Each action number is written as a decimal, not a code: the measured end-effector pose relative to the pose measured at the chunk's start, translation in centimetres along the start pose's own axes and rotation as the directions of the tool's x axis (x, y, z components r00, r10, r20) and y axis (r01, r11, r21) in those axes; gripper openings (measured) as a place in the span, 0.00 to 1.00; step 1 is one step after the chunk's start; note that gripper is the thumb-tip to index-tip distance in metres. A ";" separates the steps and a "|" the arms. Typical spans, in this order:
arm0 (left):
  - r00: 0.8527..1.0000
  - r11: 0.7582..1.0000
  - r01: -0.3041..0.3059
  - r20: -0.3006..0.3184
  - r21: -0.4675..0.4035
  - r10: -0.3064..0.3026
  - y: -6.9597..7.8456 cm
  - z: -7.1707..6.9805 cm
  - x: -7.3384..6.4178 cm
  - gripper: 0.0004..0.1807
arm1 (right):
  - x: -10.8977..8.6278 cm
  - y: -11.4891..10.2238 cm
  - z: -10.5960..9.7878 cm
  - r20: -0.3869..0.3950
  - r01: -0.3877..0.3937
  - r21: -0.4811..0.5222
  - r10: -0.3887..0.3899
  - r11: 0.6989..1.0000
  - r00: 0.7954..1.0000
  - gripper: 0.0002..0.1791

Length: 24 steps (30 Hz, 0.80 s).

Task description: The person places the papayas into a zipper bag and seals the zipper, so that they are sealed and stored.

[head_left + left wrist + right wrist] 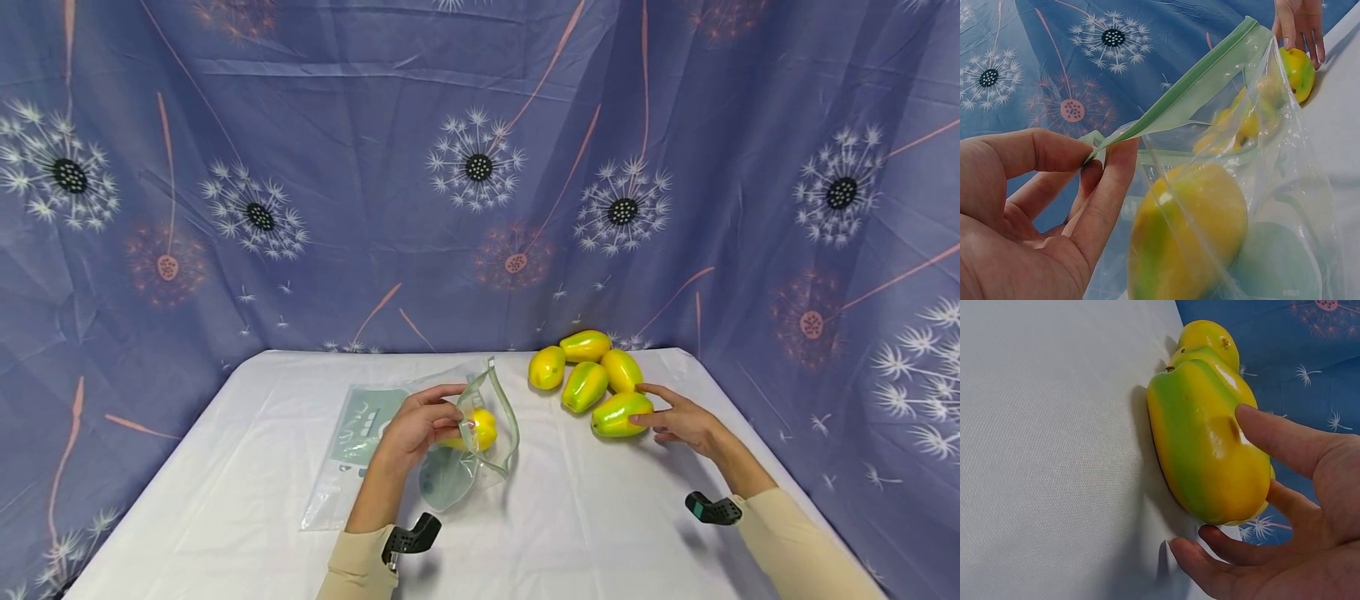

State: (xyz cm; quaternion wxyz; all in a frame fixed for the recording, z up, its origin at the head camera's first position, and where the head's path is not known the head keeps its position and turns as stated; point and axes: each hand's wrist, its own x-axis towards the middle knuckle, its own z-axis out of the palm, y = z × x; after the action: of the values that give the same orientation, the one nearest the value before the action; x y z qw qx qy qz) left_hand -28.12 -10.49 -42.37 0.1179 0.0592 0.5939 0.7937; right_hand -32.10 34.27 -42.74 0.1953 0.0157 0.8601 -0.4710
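My left hand (pixel 422 423) pinches the green zip edge of a clear resealable bag (pixel 1175 94) between thumb and fingers. The mouth of the bag gapes toward the right. Inside it lies one yellow-green papaya (pixel 1188 231), seen through the plastic. At the right, my right hand (pixel 684 421) reaches around the near end of another papaya (pixel 1207 447), which lies on the table. Its fingers are spread and only loosely bent, with the thumb right at the papaya's side in the right wrist view.
Several more papayas (pixel 585 387) sit in a cluster just behind the one at my right hand. A flat plastic bag with a green printed panel (pixel 367 425) lies left of my left hand. White cloth (pixel 570 517) covers the table, and a patterned blue curtain (pixel 375 208) hangs behind.
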 end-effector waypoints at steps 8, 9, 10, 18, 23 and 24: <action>1.000 1.000 -0.002 -0.005 0.012 0.002 0.1 -0.1 0.0 0.29 | 0.8 0.7 -0.1 -0.010 -0.024 0.015 0.024 1.000 1.000 0.56; 1.000 1.000 -0.005 -0.005 0.014 0.005 0.1 -0.2 0.0 0.29 | 0.7 0.7 -0.1 -0.011 -0.014 0.009 0.014 1.000 1.000 0.56; 1.000 1.000 -0.007 -0.005 0.017 0.007 0.1 -0.2 0.0 0.29 | 0.7 0.7 0.0 -0.016 -0.008 0.009 0.008 1.000 1.000 0.55; 1.000 1.000 0.011 -0.004 0.010 -0.011 0.0 -0.2 0.1 0.29 | 0.2 0.5 0.3 -0.061 0.006 0.018 -0.005 1.000 0.998 0.52; 1.000 1.000 0.009 -0.002 0.007 -0.009 -0.1 -0.2 0.2 0.29 | 0.1 0.7 0.5 -0.088 0.011 0.035 -0.008 0.999 0.996 0.49; 1.000 1.000 0.009 -0.003 0.008 -0.009 -0.1 -0.2 0.2 0.29 | 0.1 0.7 0.6 -0.092 0.013 0.033 -0.010 0.999 0.996 0.49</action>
State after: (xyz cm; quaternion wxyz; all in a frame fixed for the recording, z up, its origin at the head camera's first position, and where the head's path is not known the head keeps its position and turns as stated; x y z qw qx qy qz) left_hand -28.33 -10.59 -42.52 0.1204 0.0558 0.5973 0.7909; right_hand -31.83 34.16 -43.56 0.1526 0.0357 0.8603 -0.4852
